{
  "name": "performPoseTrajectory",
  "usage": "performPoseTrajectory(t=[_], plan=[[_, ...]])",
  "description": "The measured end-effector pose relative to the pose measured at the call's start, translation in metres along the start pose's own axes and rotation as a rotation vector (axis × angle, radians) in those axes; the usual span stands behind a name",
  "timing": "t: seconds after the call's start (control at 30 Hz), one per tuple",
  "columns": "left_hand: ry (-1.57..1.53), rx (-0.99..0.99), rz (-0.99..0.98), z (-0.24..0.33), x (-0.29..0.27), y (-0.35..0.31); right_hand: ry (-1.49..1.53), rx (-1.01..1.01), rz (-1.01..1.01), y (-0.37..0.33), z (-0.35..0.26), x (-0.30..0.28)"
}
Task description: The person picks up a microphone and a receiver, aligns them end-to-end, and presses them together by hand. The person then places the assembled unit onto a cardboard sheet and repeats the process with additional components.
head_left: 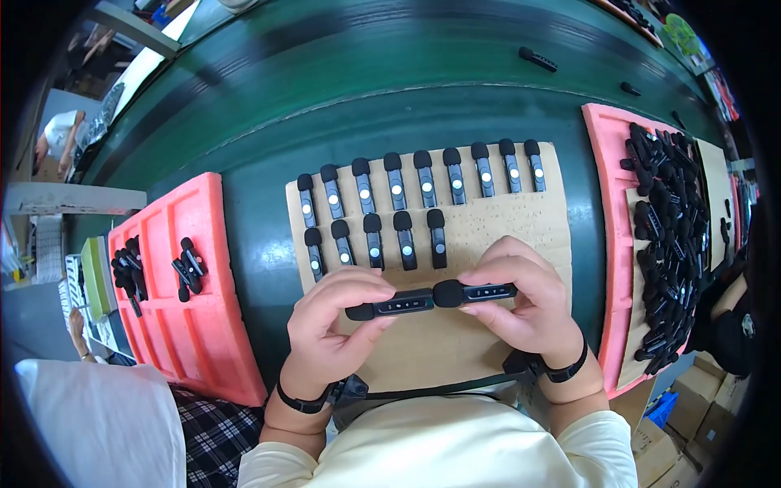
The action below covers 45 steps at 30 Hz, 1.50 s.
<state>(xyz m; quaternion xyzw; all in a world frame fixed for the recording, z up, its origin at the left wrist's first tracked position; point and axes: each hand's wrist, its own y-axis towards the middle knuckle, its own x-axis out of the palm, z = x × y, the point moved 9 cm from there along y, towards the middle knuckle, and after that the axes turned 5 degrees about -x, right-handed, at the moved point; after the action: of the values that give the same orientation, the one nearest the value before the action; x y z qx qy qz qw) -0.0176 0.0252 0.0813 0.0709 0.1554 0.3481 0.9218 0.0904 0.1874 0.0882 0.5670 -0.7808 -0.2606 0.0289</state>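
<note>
Over a sheet of cardboard, my left hand pinches a small black clip-on microphone between thumb and fingers. Its foam tip points left. My right hand pinches another clip-on microphone, whose foam tip meets or nearly meets the first one's body end. Both lie roughly level, with small marks along the sides facing me. Beyond my hands, two rows of the same microphones stand out on the cardboard, foam ends away from me, most showing a pale round dot. The back row is longer than the front one.
On the left, a pink foam tray holds two small clusters of microphones. A dense heap of microphones fills another pink tray on the right. Single microphones lie on the green bench. A person in plaid sits close left.
</note>
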Motion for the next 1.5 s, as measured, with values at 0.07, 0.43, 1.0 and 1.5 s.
performPoseTrajectory(t=[0.07, 0.43, 1.0, 1.5], plan=[[-0.044, -0.015, -0.002, -0.002, 0.001, -0.001, -0.002, 0.002, -0.005, 0.0, -0.001, 0.0], [-0.059, 0.018, -0.024, 0.004, 0.003, 0.002, 0.013, 0.005, 0.013, 0.0, -0.002, 0.0], [-0.056, 0.023, 0.009, 0.009, 0.003, 0.001, 0.036, 0.003, 0.014, -0.002, -0.005, 0.0], [-0.146, 0.012, -0.102, -0.002, 0.015, 0.002, -0.043, -0.036, -0.026, 0.001, -0.014, -0.003]])
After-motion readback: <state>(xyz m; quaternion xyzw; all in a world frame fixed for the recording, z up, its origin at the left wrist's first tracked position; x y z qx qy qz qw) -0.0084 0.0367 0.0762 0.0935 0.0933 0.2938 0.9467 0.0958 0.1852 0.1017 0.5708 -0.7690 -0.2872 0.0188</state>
